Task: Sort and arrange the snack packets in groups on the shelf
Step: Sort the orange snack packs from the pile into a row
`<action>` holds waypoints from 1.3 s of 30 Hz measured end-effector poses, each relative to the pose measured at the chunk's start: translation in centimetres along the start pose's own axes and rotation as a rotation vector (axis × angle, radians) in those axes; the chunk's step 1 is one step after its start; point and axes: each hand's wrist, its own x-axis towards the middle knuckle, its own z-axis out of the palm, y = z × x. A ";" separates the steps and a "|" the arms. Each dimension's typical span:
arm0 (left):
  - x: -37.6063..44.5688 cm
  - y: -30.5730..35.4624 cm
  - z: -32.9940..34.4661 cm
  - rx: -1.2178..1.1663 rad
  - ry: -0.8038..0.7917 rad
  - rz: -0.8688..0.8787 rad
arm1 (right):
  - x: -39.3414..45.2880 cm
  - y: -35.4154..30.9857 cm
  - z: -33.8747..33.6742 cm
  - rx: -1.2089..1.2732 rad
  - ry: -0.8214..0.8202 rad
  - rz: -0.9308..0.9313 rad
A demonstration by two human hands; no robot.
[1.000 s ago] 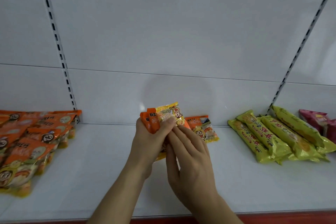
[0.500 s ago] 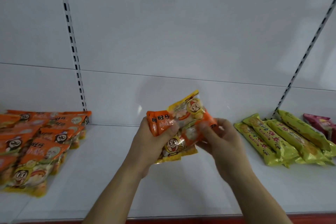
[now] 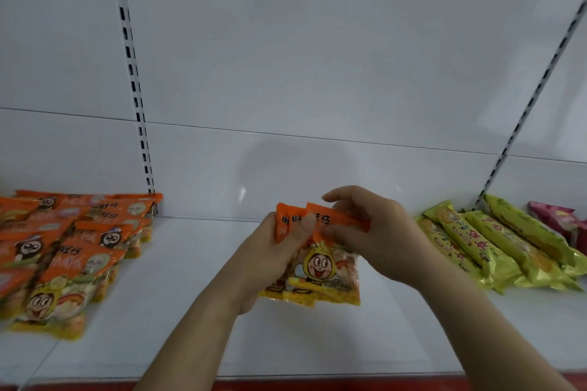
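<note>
Both hands hold a small stack of orange-and-yellow snack packets (image 3: 320,267) upright above the middle of the white shelf (image 3: 178,320). My left hand (image 3: 270,257) grips the stack from the left, thumb across the orange tops. My right hand (image 3: 374,238) pinches the top right corner of the front packet. A cartoon face shows on that front packet. How many packets the stack holds is unclear.
A group of matching orange packets (image 3: 66,251) lies overlapped at the shelf's left. Several long yellow-green packets (image 3: 495,247) lie side by side at the right, with pink packets (image 3: 565,219) beyond them. Slotted uprights (image 3: 133,73) run up the white back panel.
The loose packet lying on the shelf behind my hands has been picked up and joined to the stack. The stack has turned upright, and the view has shifted left.
</note>
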 end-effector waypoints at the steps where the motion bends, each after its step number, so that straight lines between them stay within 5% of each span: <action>1: -0.1 0.2 0.4 0.028 -0.027 0.008 | -0.2 0.3 0.3 0.035 0.056 -0.014; 6: 0.2 0.1 1.6 0.045 0.037 0.008 | 0.2 2.2 0.6 0.089 0.205 -0.011; 9: 0.7 -0.3 2.0 -0.009 0.191 -0.019 | 1.8 6.0 -1.7 -0.057 0.332 0.228; 11: 0.9 -0.7 2.3 -0.012 0.269 -0.035 | 2.9 9.3 -2.6 -0.298 0.171 0.480; 14: 0.8 -1.2 2.8 0.000 0.341 -0.040 | 3.9 12.4 -1.1 -0.369 -0.021 0.611; 20: -0.2 -2.1 3.0 -0.027 0.462 -0.033 | 4.6 13.2 0.9 -0.244 0.011 0.583; 24: -0.9 -2.8 1.9 -0.050 0.574 -0.046 | 2.0 8.8 1.1 0.334 0.135 0.410; 26: -1.4 -2.9 1.6 -0.056 0.605 -0.029 | 0.3 5.4 1.9 0.505 0.052 0.291; 39: -9.2 -2.2 -7.1 -0.118 0.557 0.101 | -1.7 -6.6 12.1 0.616 -0.138 0.145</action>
